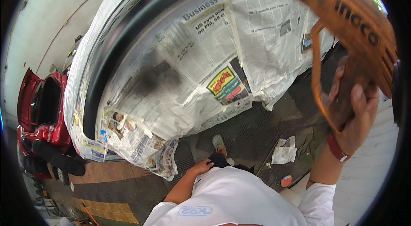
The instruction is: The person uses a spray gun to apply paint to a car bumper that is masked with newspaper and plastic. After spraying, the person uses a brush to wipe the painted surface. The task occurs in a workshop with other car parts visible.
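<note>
My right hand [357,115], with a red-banded watch on the wrist, is closed around the handle of an orange heat gun [342,16]. The tool is raised at the upper right, and its nozzle end, blurred, points left over a car panel [94,80]. That panel shows a curved glossy black strip, with newspaper sheets [205,50] taped beside it. A dark sooty patch marks the paper left of the middle. Low in front of me, my left hand [201,167] rests on my dark-clothed thigh, its fingers lying loosely with nothing visible in them.
At the far left stands a red car [45,115] with its rear hatch raised. Dark mats and brown sheets [102,179] cover the floor. A newspaper piece [284,150], a dark green cloth [307,151] and a small orange item [286,180] lie to my right, near a white corrugated surface [381,157].
</note>
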Available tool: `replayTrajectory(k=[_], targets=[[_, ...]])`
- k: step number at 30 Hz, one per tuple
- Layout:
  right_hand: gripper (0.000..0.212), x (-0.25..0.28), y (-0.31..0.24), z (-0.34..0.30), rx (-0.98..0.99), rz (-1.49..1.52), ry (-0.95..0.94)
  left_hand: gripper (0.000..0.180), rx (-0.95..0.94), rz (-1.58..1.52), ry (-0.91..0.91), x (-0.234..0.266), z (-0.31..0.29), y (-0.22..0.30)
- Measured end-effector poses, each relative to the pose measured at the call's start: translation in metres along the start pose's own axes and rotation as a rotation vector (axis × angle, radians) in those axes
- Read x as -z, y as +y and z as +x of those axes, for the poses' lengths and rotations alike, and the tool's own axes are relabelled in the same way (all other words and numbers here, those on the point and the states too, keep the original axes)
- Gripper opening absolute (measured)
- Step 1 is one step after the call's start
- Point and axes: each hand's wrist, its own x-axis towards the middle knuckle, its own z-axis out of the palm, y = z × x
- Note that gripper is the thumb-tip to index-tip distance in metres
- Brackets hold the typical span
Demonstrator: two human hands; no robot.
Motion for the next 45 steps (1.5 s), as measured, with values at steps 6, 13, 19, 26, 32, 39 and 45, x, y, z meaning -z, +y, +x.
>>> replayTrajectory(k=[6, 13, 19, 26, 32, 39, 45], targets=[[0.055, -0.022, -0.017, 0.04, -0.145, 0.04, -0.129, 0.066, 0.033, -0.164, -0.035, 0.049, 0.052, 0.011], [0.041, 0.046, -0.03, 0.096, -0.141, -0.502, 0.099, 0.067, 0.044, -0.23, -0.045, 0.06, 0.123, -0.018], [0.048, 0.066, -0.047, 0.122, -0.07, -0.821, 0.234, 0.06, 0.007, -0.154, -0.137, 0.054, 0.15, -0.024], [0.051, 0.006, -0.049, 0.143, -0.121, -0.481, 0.047, 0.055, 0.103, -0.308, -0.135, 0.06, 0.161, -0.036], [0.067, -0.062, -0.061, 0.187, -0.086, -0.419, -0.3, 0.056, 0.192, -0.452, -0.097, 0.059, 0.14, -0.038], [0.059, -0.099, -0.1, 0.235, -0.028, -0.482, -0.571, 0.067, 0.176, -0.383, -0.065, 0.073, 0.124, -0.004], [0.048, -0.088, -0.122, 0.278, -0.103, -0.418, -0.631, 0.067, 0.079, -0.543, -0.089, 0.062, 0.132, -0.005]])
